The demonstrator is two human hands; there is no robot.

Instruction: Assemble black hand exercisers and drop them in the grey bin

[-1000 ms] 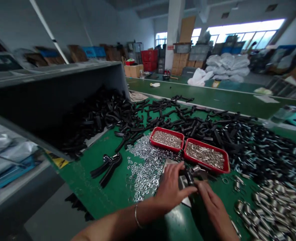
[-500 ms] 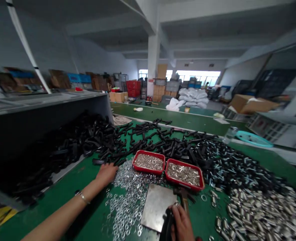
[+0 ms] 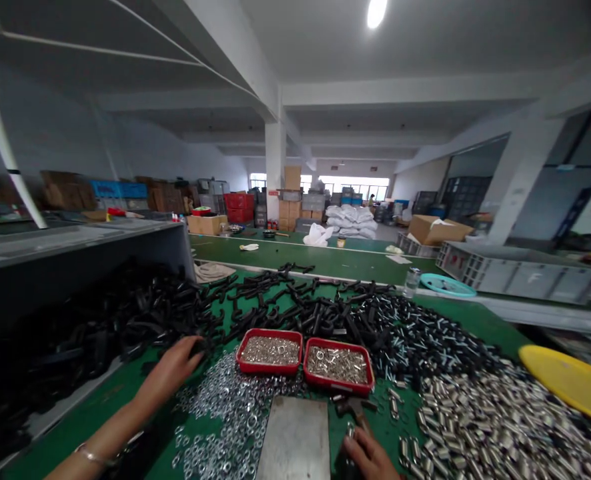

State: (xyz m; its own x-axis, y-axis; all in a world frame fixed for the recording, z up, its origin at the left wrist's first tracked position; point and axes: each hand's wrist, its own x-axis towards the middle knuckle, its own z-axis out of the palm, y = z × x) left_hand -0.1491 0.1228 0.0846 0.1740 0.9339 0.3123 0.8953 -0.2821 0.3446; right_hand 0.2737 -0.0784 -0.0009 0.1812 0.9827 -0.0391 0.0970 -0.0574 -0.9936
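My left hand reaches to the edge of the heap of black plastic handle-like parts. Its fingers close on one black plastic part, mostly hidden by the fingertips. At the bottom edge, my right hand is wrapped round another dark part, with a shiny metal cylinder showing at the thumb; the rest is cut off. A hammer lies just beyond this hand. To its left is a flat metal plate. Loose metal rings spread between the plate and my left arm.
Two red trays of small metal pieces stand ahead. Bolts with black heads and metal cylinders are heaped at right, beside a yellow lid. A grey bin wall rises at left.
The view has tilted up and turned right. My left hand has shifted slightly away from the trays, toward the black heap. My right hand and its black part sit lower, partly out of view.
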